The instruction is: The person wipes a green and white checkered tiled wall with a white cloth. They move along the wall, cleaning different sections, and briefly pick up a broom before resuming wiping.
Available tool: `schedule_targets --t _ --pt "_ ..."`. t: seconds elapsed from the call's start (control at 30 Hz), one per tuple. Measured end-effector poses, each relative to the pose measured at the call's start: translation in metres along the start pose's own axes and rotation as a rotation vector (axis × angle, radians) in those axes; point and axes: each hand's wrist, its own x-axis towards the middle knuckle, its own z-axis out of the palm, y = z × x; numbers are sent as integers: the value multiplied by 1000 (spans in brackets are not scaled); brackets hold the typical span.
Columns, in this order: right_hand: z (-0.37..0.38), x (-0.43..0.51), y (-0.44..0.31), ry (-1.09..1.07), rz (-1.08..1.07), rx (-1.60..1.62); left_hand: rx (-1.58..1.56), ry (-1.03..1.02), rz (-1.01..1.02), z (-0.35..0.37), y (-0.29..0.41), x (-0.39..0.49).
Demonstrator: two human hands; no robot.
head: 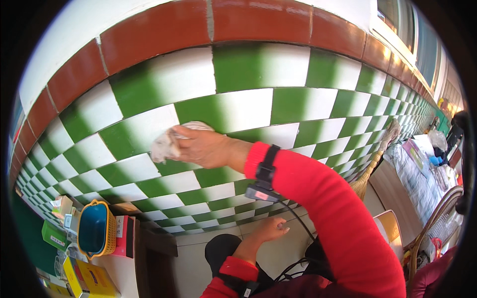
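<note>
My right hand (203,147) presses a crumpled whitish cloth (164,146) flat against the wall of green and white tiles (244,108). The fingers are spread over the cloth, and part of it bunches out to their left. Lower down, my left hand (274,228) hangs above my knees with its fingers curled in, touching neither wall nor furniture. Nothing shows in it. Both red sleeves carry black straps at the wrist; a small dark device (262,193) with a cable hangs from the right one.
A red-brown tile border (261,20) tops the wall. At left, a table (125,272) bears a yellow-and-blue plastic basket (111,231), a yellow box (91,277) and glassware. To the right are a straw broom (367,175) leaning on the wall, a stool (391,227) and a covered bed (410,178).
</note>
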Motion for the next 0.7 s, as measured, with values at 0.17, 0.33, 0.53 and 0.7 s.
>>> schedule_targets --t 0.17,0.33,0.53,0.7 --pt "-28 -100 24 -47 314 47 60 -10 38 1 -6 1" --pt "-62 -193 60 -143 858 -26 106 -48 89 2 -4 7" --pt "-74 -229 102 309 1191 -232 67 -110 19 5 -1 7" --pt "-68 -175 91 109 937 -105 106 -114 47 1 -2 10"
